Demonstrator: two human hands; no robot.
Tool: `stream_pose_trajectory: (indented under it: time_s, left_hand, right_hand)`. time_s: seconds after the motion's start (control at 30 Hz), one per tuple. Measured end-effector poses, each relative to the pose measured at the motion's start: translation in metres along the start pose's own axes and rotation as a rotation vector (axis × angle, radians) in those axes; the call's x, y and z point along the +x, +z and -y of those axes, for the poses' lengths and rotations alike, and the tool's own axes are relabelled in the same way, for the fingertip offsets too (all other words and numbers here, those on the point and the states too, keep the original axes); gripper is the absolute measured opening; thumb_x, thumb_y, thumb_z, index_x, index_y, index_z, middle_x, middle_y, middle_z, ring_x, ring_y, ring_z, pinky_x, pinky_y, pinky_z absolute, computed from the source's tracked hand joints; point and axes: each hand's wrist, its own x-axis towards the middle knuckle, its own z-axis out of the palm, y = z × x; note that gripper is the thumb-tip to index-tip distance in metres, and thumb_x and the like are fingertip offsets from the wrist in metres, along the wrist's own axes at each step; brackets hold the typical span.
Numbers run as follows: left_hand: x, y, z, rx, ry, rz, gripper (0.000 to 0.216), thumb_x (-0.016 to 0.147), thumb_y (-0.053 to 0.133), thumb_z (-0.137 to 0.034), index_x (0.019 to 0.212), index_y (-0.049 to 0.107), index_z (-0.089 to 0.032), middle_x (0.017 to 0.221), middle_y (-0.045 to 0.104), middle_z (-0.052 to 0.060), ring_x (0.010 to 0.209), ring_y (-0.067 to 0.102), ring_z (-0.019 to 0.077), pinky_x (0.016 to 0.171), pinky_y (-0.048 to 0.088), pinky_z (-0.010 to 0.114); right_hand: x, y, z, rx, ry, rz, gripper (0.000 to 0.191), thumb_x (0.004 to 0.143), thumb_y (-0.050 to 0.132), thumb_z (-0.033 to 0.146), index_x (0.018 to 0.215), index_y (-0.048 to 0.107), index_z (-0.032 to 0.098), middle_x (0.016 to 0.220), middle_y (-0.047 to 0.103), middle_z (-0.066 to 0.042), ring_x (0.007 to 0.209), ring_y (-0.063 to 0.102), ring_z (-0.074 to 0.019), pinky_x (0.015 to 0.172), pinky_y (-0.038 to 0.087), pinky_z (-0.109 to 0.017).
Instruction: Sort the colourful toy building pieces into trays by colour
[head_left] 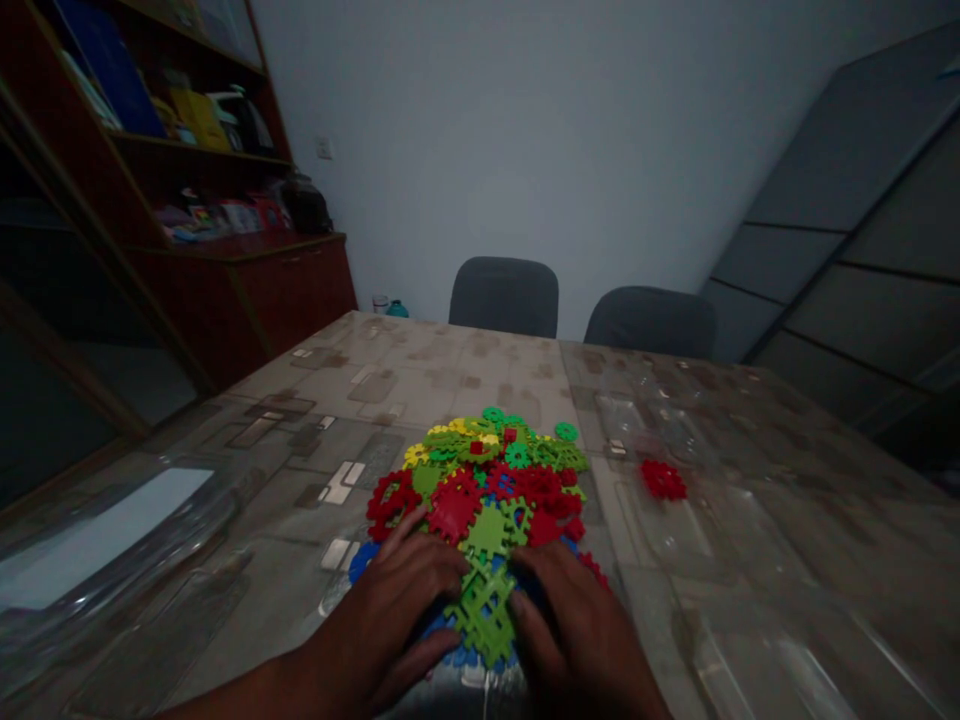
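A heap of plastic gear pieces point(454, 508) in red, green, yellow and blue lies on the table before me. My left hand point(409, 590) rests against the near left side of the heap, its fingers spread over red and blue pieces. On the near right side, my right hand point(566, 600) lies with thumb and fingers apart. Between the two hands sit light-green lattice gears point(487, 605), with blue pieces under them. Neither hand visibly closes round a single piece; some fingertips are hidden among the gears.
One red gear point(663, 480) lies apart at the right, by clear plastic trays point(757, 660). A clear package with a white card point(105, 535) is at the left of the patterned table point(420, 360). Two grey chairs point(504, 295) stand behind; a wooden cabinet point(292, 290) is back left.
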Motion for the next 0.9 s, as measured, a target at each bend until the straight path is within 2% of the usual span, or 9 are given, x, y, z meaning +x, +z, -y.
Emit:
stream_pose_trajectory:
  time_s: [0.1, 0.27, 0.43, 0.57, 0.73, 0.83, 0.9]
  left_hand:
    - [0.000, 0.000, 0.000, 0.013, -0.004, 0.013, 0.024, 0.098, 0.062, -0.020, 0.118, 0.049, -0.024, 0.117, 0.069, 0.005, 0.112, 0.064, 0.0213, 0.127, 0.007, 0.058]
    - [0.000, 0.002, 0.000, 0.041, 0.004, -0.016, 0.024, 0.096, 0.063, -0.020, 0.117, 0.052, -0.025, 0.114, 0.071, 0.004, 0.110, 0.066, 0.0214, 0.126, 0.018, 0.054]
    - [0.000, 0.002, 0.001, 0.083, 0.005, -0.061, 0.023, 0.097, 0.064, -0.024, 0.118, 0.055, -0.025, 0.113, 0.072, 0.004, 0.109, 0.068, 0.0218, 0.125, 0.023, 0.053]
    - [-0.001, -0.001, 0.003, 0.124, 0.035, -0.005, 0.028, 0.095, 0.066, -0.022, 0.120, 0.055, -0.024, 0.116, 0.072, 0.005, 0.111, 0.068, 0.0214, 0.125, 0.025, 0.052]
    - [-0.002, 0.002, 0.004, 0.110, 0.019, -0.033, 0.023, 0.094, 0.066, -0.020, 0.115, 0.056, -0.025, 0.115, 0.073, 0.004, 0.109, 0.069, 0.0221, 0.123, 0.027, 0.054]
    - [-0.002, 0.005, 0.002, 0.083, -0.020, -0.074, 0.018, 0.096, 0.064, -0.024, 0.112, 0.057, -0.025, 0.113, 0.073, 0.004, 0.107, 0.069, 0.0230, 0.124, 0.022, 0.057]
    - [-0.002, 0.006, 0.001, 0.079, -0.033, -0.083, 0.015, 0.098, 0.063, -0.028, 0.112, 0.057, -0.026, 0.111, 0.073, 0.003, 0.107, 0.068, 0.0229, 0.125, 0.019, 0.057]
  right_hand:
    - [0.003, -0.007, -0.001, -0.013, -0.004, 0.023, 0.023, 0.100, 0.050, 0.022, 0.117, 0.065, 0.021, 0.098, 0.072, -0.006, 0.083, 0.071, -0.0186, 0.073, 0.056, -0.027]
    - [0.025, -0.017, 0.004, 0.051, 0.007, 0.011, 0.023, 0.102, 0.045, 0.021, 0.102, 0.069, 0.021, 0.091, 0.072, -0.005, 0.078, 0.069, -0.0175, 0.072, 0.052, -0.028]
    - [0.040, -0.019, -0.001, 0.054, 0.037, -0.043, 0.024, 0.101, 0.047, 0.019, 0.098, 0.071, 0.019, 0.088, 0.073, -0.005, 0.078, 0.069, -0.0196, 0.071, 0.050, -0.030]
    - [0.043, -0.018, -0.005, 0.057, 0.085, -0.034, 0.023, 0.100, 0.049, 0.018, 0.096, 0.071, 0.018, 0.088, 0.073, -0.005, 0.079, 0.069, -0.0196, 0.073, 0.049, -0.031]
    - [0.041, -0.019, 0.008, -0.003, 0.129, 0.094, 0.020, 0.099, 0.051, 0.016, 0.095, 0.070, 0.020, 0.090, 0.072, -0.004, 0.083, 0.068, -0.0198, 0.075, 0.049, -0.031]
    - [0.029, -0.015, 0.017, -0.028, 0.139, 0.199, 0.016, 0.095, 0.057, 0.021, 0.106, 0.069, 0.022, 0.099, 0.072, -0.005, 0.090, 0.069, -0.0222, 0.077, 0.050, -0.032]
    - [0.018, -0.009, 0.020, -0.032, 0.117, 0.231, 0.027, 0.090, 0.067, 0.030, 0.116, 0.066, 0.024, 0.107, 0.072, -0.006, 0.096, 0.069, -0.0254, 0.079, 0.051, -0.035]
